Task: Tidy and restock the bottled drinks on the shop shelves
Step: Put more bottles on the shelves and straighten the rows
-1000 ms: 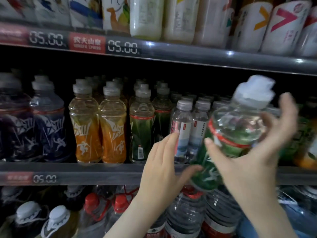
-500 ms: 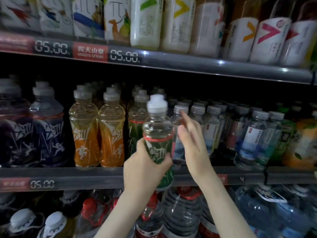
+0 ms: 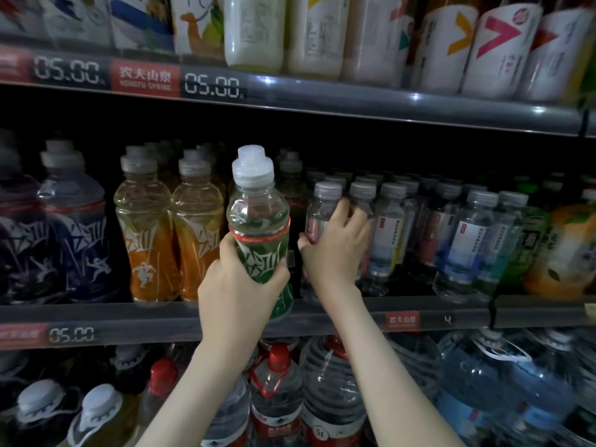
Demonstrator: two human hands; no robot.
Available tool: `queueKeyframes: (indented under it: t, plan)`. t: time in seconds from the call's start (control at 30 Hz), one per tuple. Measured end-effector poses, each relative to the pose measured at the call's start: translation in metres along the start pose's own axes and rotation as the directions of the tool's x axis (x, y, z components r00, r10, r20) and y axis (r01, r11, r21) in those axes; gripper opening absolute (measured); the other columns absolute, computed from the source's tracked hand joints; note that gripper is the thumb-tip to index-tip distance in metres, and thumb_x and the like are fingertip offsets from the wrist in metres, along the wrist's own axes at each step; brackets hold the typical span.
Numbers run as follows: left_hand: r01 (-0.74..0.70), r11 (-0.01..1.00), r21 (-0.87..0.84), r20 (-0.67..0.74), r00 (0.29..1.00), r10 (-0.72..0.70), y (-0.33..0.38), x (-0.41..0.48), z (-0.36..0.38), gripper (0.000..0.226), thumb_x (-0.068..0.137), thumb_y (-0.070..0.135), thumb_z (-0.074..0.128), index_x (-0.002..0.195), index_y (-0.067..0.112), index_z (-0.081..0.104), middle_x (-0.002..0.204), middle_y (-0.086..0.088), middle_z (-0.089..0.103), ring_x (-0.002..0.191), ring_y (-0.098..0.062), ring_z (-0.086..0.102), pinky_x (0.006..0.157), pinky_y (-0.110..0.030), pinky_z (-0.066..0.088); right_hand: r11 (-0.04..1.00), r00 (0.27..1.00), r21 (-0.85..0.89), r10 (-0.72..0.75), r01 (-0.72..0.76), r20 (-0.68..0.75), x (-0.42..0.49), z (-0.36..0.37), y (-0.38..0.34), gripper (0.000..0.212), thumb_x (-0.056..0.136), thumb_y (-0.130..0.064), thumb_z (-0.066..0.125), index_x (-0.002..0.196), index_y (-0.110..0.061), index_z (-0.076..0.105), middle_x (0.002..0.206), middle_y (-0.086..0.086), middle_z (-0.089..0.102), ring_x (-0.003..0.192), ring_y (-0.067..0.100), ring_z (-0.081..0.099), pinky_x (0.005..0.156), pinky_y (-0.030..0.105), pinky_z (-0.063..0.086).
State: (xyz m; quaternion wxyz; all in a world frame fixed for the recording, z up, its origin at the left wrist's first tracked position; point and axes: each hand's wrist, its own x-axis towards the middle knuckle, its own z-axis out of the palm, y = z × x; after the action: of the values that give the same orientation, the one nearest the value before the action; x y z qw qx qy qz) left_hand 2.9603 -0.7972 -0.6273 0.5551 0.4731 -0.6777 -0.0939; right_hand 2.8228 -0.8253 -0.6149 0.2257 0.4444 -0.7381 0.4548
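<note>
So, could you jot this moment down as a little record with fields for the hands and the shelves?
Left hand: grips green-labelled bottle, upright, in front of the middle shelf
Right hand: fingers curled round small water bottle at the shelf front
Left of held bottle: orange drinks, then purple drinks
Shelf below: large water jugs
</note>
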Motion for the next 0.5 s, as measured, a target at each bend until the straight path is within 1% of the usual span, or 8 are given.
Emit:
queueKeyframes:
  t: [0.07,0.13,0.2,0.27,0.3,0.4,0.43,0.5]
  plan:
    - [-0.012,1.0,-0.009,0.002,1.0,0.012,0.002,0.001,0.003,0.06,0.073,0.049,0.066,0.12,0.015,0.05,0.095,0.006,0.062,0.086,-0.015,0.06,0.067,-0.022,0.038,0.991,0.998,0.133,-0.027,0.02,0.051,-0.003,-0.003,0.004,0.086,0.082,-0.03,0.075,0.147,-0.007,0.025,0.141,0.015,0.034,0.13,0.03,0.032,0.107,0.036,0.031]
    - [-0.025,1.0,-0.017,-0.003,1.0,0.025,0.004,0.003,0.007,0.059,0.074,0.047,0.068,0.121,0.016,0.051,0.102,0.006,0.06,0.09,-0.013,0.058,0.069,-0.02,0.036,0.931,0.991,0.365,-0.067,0.021,0.114,-0.01,-0.01,0.008,0.082,0.083,-0.021,0.074,0.147,-0.013,0.025,0.14,0.01,0.04,0.125,0.025,0.045,0.097,0.032,0.043]
    - [-0.035,0.999,-0.025,-0.011,0.999,0.035,0.007,0.004,0.012,0.062,0.074,0.047,0.069,0.124,0.016,0.05,0.107,0.004,0.057,0.093,-0.014,0.056,0.071,-0.023,0.036,0.862,0.991,0.506,-0.086,0.024,0.1,-0.018,-0.021,0.013,0.077,0.082,-0.017,0.075,0.145,-0.016,0.03,0.136,0.004,0.047,0.12,0.018,0.052,0.091,0.025,0.047]
    - [-0.044,0.999,-0.032,-0.019,0.999,0.044,0.009,0.005,0.018,0.066,0.075,0.046,0.07,0.128,0.013,0.048,0.113,0.001,0.056,0.098,-0.016,0.056,0.074,-0.023,0.035,0.821,0.998,0.568,-0.066,0.05,0.008,-0.023,-0.036,0.02,0.077,0.079,-0.017,0.078,0.142,-0.016,0.034,0.133,0.0,0.051,0.119,0.009,0.051,0.092,0.009,0.042]
    - [-0.046,0.998,-0.034,-0.021,0.999,0.046,0.01,0.005,0.022,0.068,0.075,0.046,0.07,0.129,0.012,0.047,0.115,0.0,0.056,0.1,-0.017,0.056,0.074,-0.022,0.035,0.808,0.997,0.584,-0.05,0.073,-0.056,-0.023,-0.045,0.025,0.078,0.077,-0.019,0.08,0.141,-0.014,0.035,0.131,-0.001,0.052,0.118,0.007,0.05,0.094,0.006,0.04]
    - [-0.042,0.999,-0.024,-0.04,0.998,0.041,0.012,0.009,0.033,0.072,0.078,0.046,0.07,0.133,0.008,0.044,0.118,-0.003,0.054,0.103,-0.018,0.055,0.073,-0.02,0.032,0.79,0.984,0.604,0.011,0.102,-0.18,-0.015,-0.075,0.045,0.084,0.075,-0.029,0.078,0.143,-0.01,0.033,0.135,0.003,0.052,0.123,0.011,0.052,0.104,0.025,0.044]
    - [-0.042,0.999,-0.02,-0.042,0.998,0.041,0.013,0.011,0.037,0.073,0.079,0.047,0.07,0.134,0.006,0.043,0.12,-0.005,0.053,0.105,-0.02,0.055,0.074,-0.021,0.032,0.792,0.977,0.601,0.03,0.106,-0.212,-0.01,-0.084,0.054,0.085,0.075,-0.031,0.078,0.144,-0.011,0.032,0.136,0.003,0.051,0.123,0.011,0.053,0.103,0.025,0.045]
    - [-0.039,0.999,-0.004,-0.047,0.998,0.039,0.016,0.014,0.044,0.077,0.08,0.046,0.07,0.137,0.003,0.04,0.125,-0.01,0.052,0.109,-0.025,0.055,0.077,-0.023,0.033,0.813,0.959,0.573,0.069,0.106,-0.275,-0.001,-0.1,0.074,0.082,0.078,-0.026,0.079,0.144,-0.012,0.031,0.134,0.0,0.05,0.12,0.006,0.052,0.099,0.011,0.041]
